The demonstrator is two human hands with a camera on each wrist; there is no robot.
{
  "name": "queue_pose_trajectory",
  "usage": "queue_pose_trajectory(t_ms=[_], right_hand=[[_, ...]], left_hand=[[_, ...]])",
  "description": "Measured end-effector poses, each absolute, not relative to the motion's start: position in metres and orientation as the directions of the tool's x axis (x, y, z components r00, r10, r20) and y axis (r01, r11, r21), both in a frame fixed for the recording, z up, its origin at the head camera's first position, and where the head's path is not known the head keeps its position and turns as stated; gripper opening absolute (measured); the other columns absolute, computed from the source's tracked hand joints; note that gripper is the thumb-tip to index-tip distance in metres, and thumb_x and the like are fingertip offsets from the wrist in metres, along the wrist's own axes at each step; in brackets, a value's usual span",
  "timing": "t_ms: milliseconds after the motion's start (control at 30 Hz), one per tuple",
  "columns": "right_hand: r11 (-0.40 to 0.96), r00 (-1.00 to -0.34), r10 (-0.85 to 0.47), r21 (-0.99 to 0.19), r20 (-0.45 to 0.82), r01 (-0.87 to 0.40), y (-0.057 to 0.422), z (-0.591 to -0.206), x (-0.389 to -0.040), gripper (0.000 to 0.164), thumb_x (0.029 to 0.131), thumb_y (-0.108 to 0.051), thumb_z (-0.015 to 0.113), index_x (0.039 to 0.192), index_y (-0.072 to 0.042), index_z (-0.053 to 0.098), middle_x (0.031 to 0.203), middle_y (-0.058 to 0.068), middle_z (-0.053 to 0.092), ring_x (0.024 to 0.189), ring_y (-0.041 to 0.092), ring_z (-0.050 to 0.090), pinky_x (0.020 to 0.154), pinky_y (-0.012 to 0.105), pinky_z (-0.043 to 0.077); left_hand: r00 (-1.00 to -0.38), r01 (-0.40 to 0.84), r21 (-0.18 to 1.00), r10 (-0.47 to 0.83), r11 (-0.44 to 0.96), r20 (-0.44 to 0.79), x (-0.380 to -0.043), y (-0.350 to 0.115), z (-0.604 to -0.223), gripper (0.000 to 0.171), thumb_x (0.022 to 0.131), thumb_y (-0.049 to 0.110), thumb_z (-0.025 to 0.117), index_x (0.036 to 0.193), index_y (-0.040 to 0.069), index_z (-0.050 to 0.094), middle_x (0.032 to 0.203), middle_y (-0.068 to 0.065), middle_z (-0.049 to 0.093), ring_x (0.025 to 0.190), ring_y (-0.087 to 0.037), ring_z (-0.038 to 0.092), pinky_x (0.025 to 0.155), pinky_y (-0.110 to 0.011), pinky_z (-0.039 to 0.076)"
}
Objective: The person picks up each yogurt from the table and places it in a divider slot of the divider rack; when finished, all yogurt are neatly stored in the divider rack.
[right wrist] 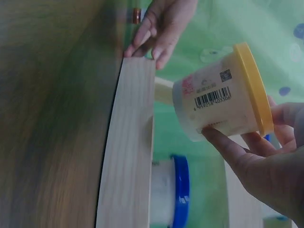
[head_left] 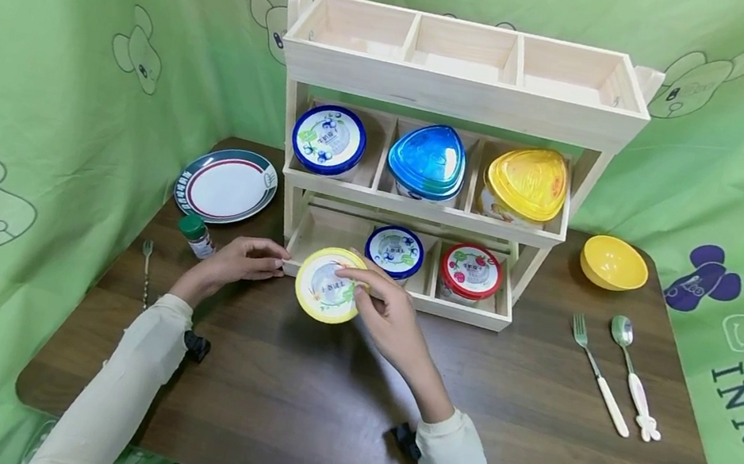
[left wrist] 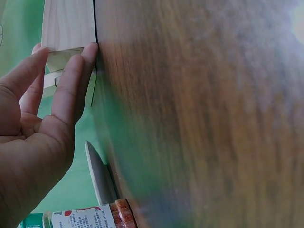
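A white tub with a yellow lid (head_left: 322, 297) is held by my right hand (head_left: 401, 328) above the front edge of the rack's bottom tier. In the right wrist view the tub (right wrist: 213, 99) is tilted, with thumb and fingers around its side and lid. My left hand (head_left: 233, 267) touches the left front corner of the wooden rack (head_left: 465, 93) with extended fingertips, seen close in the left wrist view at the end of the front board (left wrist: 71, 26). The bottom tier also holds a blue-lidded tub (head_left: 396, 250) and a red-lidded tub (head_left: 471, 269).
The middle tier carries a blue-lidded tub (head_left: 330, 139), a blue triangular-lidded tub (head_left: 429, 159) and a yellow one (head_left: 529, 182). To the left are a plate (head_left: 227, 186), a green-capped jar (head_left: 197, 235) and a small fork (head_left: 146, 270); right, a yellow bowl (head_left: 614, 264), fork (head_left: 599, 374) and spoon (head_left: 635, 376).
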State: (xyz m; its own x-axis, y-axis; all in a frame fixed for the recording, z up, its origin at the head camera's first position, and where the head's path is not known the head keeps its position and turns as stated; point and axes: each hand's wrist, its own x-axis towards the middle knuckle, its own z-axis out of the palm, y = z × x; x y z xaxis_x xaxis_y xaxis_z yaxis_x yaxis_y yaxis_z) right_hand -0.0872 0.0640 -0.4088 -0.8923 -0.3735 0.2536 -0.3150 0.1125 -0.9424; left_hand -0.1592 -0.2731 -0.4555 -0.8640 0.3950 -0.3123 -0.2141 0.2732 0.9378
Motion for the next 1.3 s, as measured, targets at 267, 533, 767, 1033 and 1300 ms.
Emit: queue_pose_trajectory(t_ms=[267,533,767,1033,1300], right_hand=[[0.173,-0.918,-0.325,-0.940,0.228,-0.294,0.029,-0.409,-0.116,0.032,0.111,-0.010,0.056,0.135,-0.013,0.077,0.157,0.004,0.060,0.140,0.020,0.055,0.088,0.031,0.057],[0.152,-0.955,-0.217,-0.959,0.204,-0.239,0.003,-0.413,-0.143,0.034,0.110,-0.006,0.057,0.140,-0.008,0.072,0.152,0.009,0.065,0.146,0.024,0.054,0.120,0.044,0.047],[0.238,-0.983,-0.177,-0.967,0.052,-0.094,-0.009,-0.422,-0.153,0.036,0.111,-0.005,0.056,0.145,-0.008,0.067,0.153,0.011,0.061,0.131,0.029,0.059,0.105,0.040,0.052],[0.451,-0.965,-0.254,-0.875,0.062,-0.175,0.003,-0.415,-0.142,0.047,0.108,-0.011,0.060,0.154,-0.005,0.058,0.168,0.027,0.039,0.159,0.042,0.033,0.131,0.056,0.028],[0.274,-0.939,-0.309,-0.931,0.151,-0.240,0.021,-0.409,-0.109,0.048,0.112,-0.018,0.057,0.159,-0.007,0.054,0.174,0.019,0.033,0.160,0.036,0.032,0.124,0.058,0.040]], left_hand=[[-0.850,-0.266,0.945,0.416,0.193,-0.324,-0.181,-0.294,-0.500,0.036,0.104,0.024,0.077,0.137,0.010,0.073,0.137,-0.014,0.067,0.119,-0.026,0.073,0.101,-0.035,0.062],[-0.845,-0.209,0.959,0.458,0.194,-0.277,-0.170,-0.285,-0.469,0.030,0.110,0.013,0.067,0.138,0.003,0.071,0.136,-0.019,0.066,0.121,-0.029,0.071,0.106,-0.039,0.059],[-0.863,-0.248,0.921,0.363,0.300,-0.350,-0.159,-0.270,-0.450,0.034,0.111,0.013,0.064,0.142,-0.002,0.065,0.141,-0.022,0.062,0.122,-0.028,0.070,0.107,-0.038,0.058],[-0.864,-0.252,0.918,0.355,0.307,-0.356,-0.163,-0.267,-0.449,0.036,0.112,0.011,0.063,0.143,-0.005,0.063,0.147,-0.024,0.058,0.123,-0.028,0.069,0.107,-0.037,0.058],[-0.982,0.064,0.723,0.171,0.688,-0.076,-0.108,-0.240,-0.414,0.033,0.112,0.020,0.063,0.139,0.002,0.070,0.141,-0.024,0.068,0.128,-0.044,0.065,0.108,-0.062,0.054]])
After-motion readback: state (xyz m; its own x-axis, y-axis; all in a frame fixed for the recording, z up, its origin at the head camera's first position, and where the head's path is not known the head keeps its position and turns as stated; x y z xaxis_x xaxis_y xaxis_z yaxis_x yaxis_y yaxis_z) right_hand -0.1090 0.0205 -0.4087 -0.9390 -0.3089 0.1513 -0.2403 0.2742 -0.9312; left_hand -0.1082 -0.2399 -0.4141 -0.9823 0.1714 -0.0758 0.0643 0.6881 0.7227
